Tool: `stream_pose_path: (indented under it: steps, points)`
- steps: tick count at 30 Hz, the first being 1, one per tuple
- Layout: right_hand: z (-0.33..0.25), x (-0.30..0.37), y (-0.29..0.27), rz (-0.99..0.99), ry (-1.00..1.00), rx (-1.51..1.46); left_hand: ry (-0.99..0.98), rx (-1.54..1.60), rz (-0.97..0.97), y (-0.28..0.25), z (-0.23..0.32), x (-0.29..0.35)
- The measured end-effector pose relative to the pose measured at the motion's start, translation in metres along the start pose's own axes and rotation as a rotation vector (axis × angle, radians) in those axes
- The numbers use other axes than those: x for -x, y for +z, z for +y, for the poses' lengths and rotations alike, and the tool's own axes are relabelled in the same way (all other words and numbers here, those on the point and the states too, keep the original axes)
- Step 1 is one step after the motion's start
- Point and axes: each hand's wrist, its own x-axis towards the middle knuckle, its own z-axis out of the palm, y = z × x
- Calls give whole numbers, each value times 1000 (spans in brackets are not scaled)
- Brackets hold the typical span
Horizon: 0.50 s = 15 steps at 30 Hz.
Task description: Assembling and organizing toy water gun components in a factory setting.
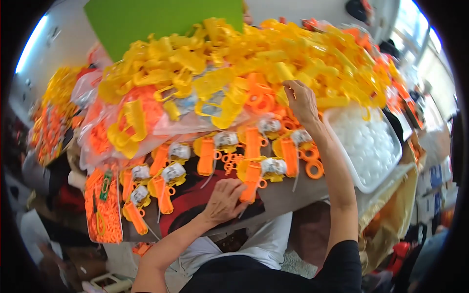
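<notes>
My left hand is at the near edge of the table, its fingers and thumb about the lower end of an orange and yellow plastic toy assembly. A white-wrapped part sits at the side of that assembly. Farther off, my right hand reaches to the front of a big heap of yellow plastic parts. Its fingers are pinched together beside a yellow piece; whatever they hold is too hidden to name. Similar assemblies lie in rows between my hands and the heap.
A white tub of translucent white pieces stands at the right. Orange small parts fill a tray at the left, with a green tool on top. Orange rings lie near my right forearm. A green board rises behind the heap.
</notes>
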Motion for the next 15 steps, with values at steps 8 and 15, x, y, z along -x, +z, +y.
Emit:
stream_pose_path:
  steps: [8, 15]
  points:
    - [-88, -83, 136, -92, -132, -226, -54, 68, 20, -5, 2, 1]
    - [-194, -122, 209, -82, -337, -316, -34, 115, 59, 3, -5, 5]
